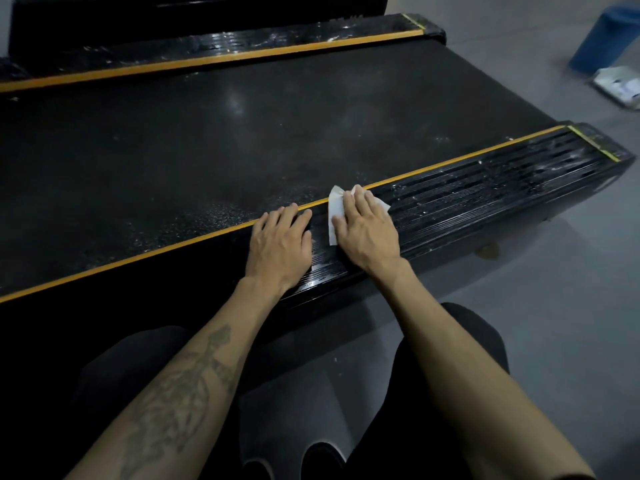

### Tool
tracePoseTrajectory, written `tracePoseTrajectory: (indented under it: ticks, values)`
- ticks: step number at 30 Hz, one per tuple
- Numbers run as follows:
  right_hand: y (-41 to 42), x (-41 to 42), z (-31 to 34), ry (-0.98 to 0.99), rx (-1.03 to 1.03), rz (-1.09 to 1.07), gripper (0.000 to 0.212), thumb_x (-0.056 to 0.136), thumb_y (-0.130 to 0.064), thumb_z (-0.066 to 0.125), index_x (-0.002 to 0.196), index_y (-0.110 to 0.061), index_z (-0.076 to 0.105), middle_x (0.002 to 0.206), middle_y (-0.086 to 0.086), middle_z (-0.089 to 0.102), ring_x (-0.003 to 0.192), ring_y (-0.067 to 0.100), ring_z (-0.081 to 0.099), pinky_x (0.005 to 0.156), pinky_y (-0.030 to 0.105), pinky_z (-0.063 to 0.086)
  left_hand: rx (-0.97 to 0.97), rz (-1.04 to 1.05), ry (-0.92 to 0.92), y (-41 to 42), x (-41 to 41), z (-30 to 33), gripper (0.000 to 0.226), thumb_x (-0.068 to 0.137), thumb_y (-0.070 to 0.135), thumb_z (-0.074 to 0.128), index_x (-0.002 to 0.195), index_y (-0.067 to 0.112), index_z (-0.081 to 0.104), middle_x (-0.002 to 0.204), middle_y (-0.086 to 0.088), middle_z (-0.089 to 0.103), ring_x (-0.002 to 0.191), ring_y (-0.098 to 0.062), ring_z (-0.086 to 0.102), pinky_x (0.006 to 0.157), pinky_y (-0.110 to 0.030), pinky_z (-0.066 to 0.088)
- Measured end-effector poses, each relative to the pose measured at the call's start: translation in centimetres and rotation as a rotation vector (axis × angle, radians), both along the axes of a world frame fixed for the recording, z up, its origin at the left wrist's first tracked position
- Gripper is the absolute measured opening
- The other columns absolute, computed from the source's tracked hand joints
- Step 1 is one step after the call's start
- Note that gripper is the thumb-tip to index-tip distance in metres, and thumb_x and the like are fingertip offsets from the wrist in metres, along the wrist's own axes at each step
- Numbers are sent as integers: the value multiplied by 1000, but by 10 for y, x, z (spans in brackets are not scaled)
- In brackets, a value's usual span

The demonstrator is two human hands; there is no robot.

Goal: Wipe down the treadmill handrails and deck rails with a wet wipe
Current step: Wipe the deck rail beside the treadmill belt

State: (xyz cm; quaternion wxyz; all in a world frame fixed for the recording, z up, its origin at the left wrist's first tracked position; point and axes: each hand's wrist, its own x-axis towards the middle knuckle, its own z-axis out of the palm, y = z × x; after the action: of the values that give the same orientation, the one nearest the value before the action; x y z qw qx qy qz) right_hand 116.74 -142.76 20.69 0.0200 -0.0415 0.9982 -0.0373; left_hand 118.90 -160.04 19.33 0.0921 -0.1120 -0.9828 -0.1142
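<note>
On the near deck rail (pixel 467 199), beside the yellow strip edging the treadmill belt (pixel 207 140), the right hand (pixel 367 226) presses the white wet wipe (pixel 335 206) flat with straight fingers, while the left hand (pixel 280 244) rests open-palmed just beside it.

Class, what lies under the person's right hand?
A white wet wipe lies flat under the right hand, on the ribbed black deck rail. The wipe's middle is covered by the hand.

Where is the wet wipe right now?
The wet wipe lies flat under the right hand on the near deck rail, just right of the left hand.
</note>
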Motion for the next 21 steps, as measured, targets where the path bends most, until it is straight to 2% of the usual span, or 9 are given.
tracePoseTrajectory:
  ticks: [4, 8, 11, 16, 21]
  values:
    - [-13, 18, -6, 33, 29, -121, 67, 107, -38, 12, 160, 2, 13, 167, 24, 16, 158, 31, 11, 128, 39, 12, -9, -11, -5, 1, 0, -3, 49, 106, 32, 39, 152, 19, 48, 155, -5, 46, 143, -24, 40, 122, -47, 26]
    - [-9, 14, -3, 12, 15, -1, 63, 109, -38, 18, 162, -3, 15, 169, 18, 14, 158, 27, 10, 127, 39, 11, 6, -88, -41, 3, 1, -4, 52, 108, 33, 36, 157, 17, 40, 166, -5, 32, 154, -24, 26, 127, -47, 15]
    - [6, 8, 2, -6, 10, 2, 61, 111, -37, 19, 163, -6, 12, 170, 17, 12, 159, 25, 6, 127, 38, 10, 16, -133, -44, 3, 4, -4, 53, 109, 34, 36, 158, 16, 37, 169, -4, 26, 157, -21, 19, 129, -45, 11]
    - [-13, 27, -8, -3, 118, -73, 67, 107, -34, 7, 159, 8, 9, 167, 26, 16, 158, 34, 6, 127, 41, 10, 28, -139, -52, 4, 2, -4, 54, 109, 33, 36, 159, 14, 34, 170, -5, 22, 158, -18, 15, 129, -41, 8]
    - [2, 16, -2, 2, 71, -14, 63, 110, -35, 12, 162, 1, 8, 170, 20, 10, 159, 26, 3, 127, 38, 7, 28, -165, -55, 4, 4, -2, 54, 109, 31, 36, 159, 10, 35, 169, -7, 24, 158, -18, 17, 129, -35, 7]
